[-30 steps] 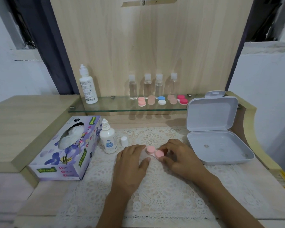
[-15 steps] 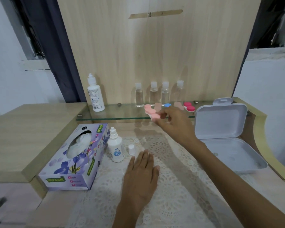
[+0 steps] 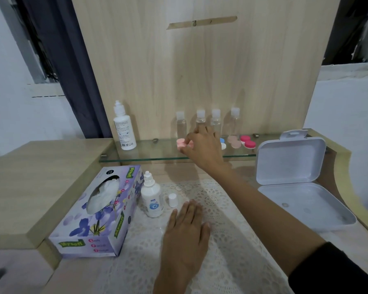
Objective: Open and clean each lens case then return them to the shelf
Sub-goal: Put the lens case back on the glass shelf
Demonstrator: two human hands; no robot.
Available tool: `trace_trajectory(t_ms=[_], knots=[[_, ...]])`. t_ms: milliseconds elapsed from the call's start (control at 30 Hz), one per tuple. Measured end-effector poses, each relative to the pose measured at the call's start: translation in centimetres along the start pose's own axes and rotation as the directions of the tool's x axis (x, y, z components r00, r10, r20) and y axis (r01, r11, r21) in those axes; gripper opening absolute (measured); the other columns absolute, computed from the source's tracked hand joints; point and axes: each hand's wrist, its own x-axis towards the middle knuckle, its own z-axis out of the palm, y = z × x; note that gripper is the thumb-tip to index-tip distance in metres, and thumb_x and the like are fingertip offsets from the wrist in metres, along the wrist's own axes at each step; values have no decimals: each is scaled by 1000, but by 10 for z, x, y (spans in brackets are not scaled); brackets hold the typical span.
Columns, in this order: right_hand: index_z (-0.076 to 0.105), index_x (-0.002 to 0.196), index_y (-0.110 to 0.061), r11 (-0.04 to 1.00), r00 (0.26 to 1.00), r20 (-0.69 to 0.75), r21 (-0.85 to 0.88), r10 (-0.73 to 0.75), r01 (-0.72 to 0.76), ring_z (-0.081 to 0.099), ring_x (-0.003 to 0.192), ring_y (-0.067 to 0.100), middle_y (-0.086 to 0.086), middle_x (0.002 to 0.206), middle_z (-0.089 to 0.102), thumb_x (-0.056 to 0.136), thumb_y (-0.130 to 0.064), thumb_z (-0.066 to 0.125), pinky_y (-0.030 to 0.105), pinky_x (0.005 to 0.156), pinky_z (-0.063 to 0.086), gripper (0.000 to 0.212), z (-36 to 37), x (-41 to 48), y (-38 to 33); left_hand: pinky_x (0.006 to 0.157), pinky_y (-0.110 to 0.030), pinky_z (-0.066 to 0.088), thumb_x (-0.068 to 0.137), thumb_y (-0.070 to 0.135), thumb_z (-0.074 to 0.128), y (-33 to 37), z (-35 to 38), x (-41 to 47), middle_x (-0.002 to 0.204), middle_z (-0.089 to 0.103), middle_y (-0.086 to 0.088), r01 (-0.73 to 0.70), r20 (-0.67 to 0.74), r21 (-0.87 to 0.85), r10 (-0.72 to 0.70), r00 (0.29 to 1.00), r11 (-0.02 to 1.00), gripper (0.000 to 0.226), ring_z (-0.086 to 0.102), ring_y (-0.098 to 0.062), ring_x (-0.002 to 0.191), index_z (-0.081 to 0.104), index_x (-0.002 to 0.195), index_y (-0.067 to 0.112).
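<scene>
Return step, I reckon: R hand pinches the pink lens case btw thumb and fingers at the left end of the glass shelf. I can't tell if it's fully down yet. L hand lies flat on the lace mat, fingers straight, holding nothing.

Nxt move probably: let go, then shift right to the blue-white case, half hidden behind the R hand. A pale pink case and a red case sit beyond it.

Clear bottles stand just behind, easy to knock w/ the knuckles. Below: solution bottle, loose white cap, tissue box, open white box.
</scene>
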Motion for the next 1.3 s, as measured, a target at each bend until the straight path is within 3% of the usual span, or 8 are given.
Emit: trace_trajectory(t_ms=[167,300,533,667,767,1000,1167,1300], knots=[[71,102,-20,999,1000,10,-45,-9,10,40,114,21,2,114,53,82,-46,63,34,94,27,33,7,1,3,114,-31,16,98,46,1,0,-5,2,144,42,9,-8,-11,-7,8,1000,1000,66,39,-3,133,50,135,23],[66,108,-19,990,998,-8,-130,-57,56,43,111,22,3,115,54,84,-49,61,35,90,28,39,6,-1,7,100,-28,28,100,43,17,-1,-3,0,127,62,8,-7,56,-8,7,998,1000,56,56,-6,119,65,120,24],[67,107,-19,969,993,-46,-225,-112,99,46,106,21,1,109,60,90,-41,54,34,86,28,31,3,-8,16,101,-28,27,100,45,11,1,-6,0,128,61,6,19,45,-52,-17,999,998,61,55,-6,120,65,121,23],[68,104,-18,970,989,-71,-213,-131,113,49,102,21,1,103,65,91,-32,54,34,84,28,24,1,-8,15,109,-26,13,97,51,1,1,-7,0,145,41,6,45,-26,-82,-48,999,996,70,34,-5,135,51,135,21],[68,99,-17,979,989,-91,-178,-115,98,50,98,19,1,97,66,89,-33,57,33,83,27,22,1,-7,15,115,-24,-13,71,65,-28,2,-10,0,157,6,11,-10,-49,-103,5,999,995,101,-9,3,138,18,151,24],[68,97,-17,995,970,-226,26,-88,96,55,95,20,0,94,67,84,-33,66,28,77,23,20,-8,-19,18,111,-22,-17,59,68,-36,1,-10,0,159,1,10,9,-21,-129,-12,1000,992,113,-9,2,141,12,152,23],[68,100,-13,928,987,-160,365,-18,76,53,79,8,-2,92,65,84,-23,69,25,69,43,19,-24,-44,22,112,-21,-15,75,69,-18,3,-12,0,159,0,12,11,-9,-142,-12,1000,990,94,-12,6,137,11,152,24],[68,97,-13,868,995,-84,488,-52,87,52,69,3,-8,87,63,85,-13,67,9,63,36,11,-30,-84,29,111,-18,-14,73,64,-11,2,-12,-1,159,5,14,20,-20,-187,-24,1000,982,90,-5,4,142,14,151,27]])
